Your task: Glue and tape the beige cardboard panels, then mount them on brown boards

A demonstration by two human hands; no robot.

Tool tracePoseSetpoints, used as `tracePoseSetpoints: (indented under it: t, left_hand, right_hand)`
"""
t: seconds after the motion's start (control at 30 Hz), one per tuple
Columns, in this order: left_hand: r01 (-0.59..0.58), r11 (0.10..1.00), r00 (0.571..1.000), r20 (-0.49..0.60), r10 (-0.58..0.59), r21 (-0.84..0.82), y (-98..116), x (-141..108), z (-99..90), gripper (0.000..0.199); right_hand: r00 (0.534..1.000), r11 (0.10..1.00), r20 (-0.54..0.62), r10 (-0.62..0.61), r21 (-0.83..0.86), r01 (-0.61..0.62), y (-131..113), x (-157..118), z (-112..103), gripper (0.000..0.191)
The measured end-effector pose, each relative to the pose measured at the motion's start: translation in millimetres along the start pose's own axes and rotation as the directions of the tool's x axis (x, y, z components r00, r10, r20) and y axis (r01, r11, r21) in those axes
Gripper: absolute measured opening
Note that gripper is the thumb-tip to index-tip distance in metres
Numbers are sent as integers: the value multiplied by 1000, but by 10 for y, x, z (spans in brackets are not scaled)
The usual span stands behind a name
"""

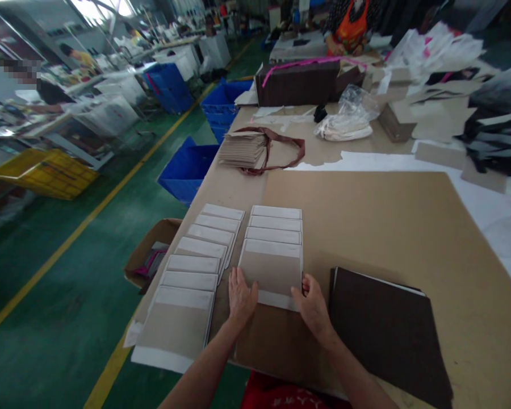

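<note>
A grey-beige panel with white strips at both ends lies at the near end of an overlapping row of similar panels. My left hand rests against its left edge, fingers stretched out. At the lower right corner, my right hand has its thumb on top and its fingers curled at the edge. To the left, a second overlapping row of panels runs along the table edge. A stack of dark brown sheets lies to the right of my right hand.
The table also bears a strapped bundle of cards, a clear plastic bag and a long dark box. Blue bins and a cardboard box stand beside its left edge. Someone in an orange apron is at the far end.
</note>
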State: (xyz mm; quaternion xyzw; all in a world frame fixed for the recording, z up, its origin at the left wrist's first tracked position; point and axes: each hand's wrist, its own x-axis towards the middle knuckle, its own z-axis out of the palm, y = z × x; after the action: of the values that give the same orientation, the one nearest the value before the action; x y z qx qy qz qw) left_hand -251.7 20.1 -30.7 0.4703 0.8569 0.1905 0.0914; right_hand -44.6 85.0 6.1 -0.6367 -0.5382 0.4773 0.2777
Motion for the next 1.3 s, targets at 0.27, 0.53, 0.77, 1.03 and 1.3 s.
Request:
tracePoseSetpoints:
  t: [0.27,0.53,0.77,1.03,1.3]
  left_hand:
    - [5,999,1000,3,-5,-31,-58,10,34,67]
    - [38,998,999,30,-39,42,16,-21,23,68]
    - [46,997,998,36,-48,55,54,-27,-10,68]
    - [47,999,998,32,-48,22,49,-11,-8,67]
    - [141,961,988,-28,-152,-240,233,-85,-459,66]
  right_hand:
    - [999,997,3,-34,-72,34,-107,112,-60,44]
    - [1000,995,13,4,-101,-2,14,116,-23,45]
    - [991,984,-59,-122,-142,113,1,-39,77,44]
    - [993,970,16,120,212,-121,-118,76,74,41]
    - [983,760,139,122,624,-182,-421,42,-215,38]
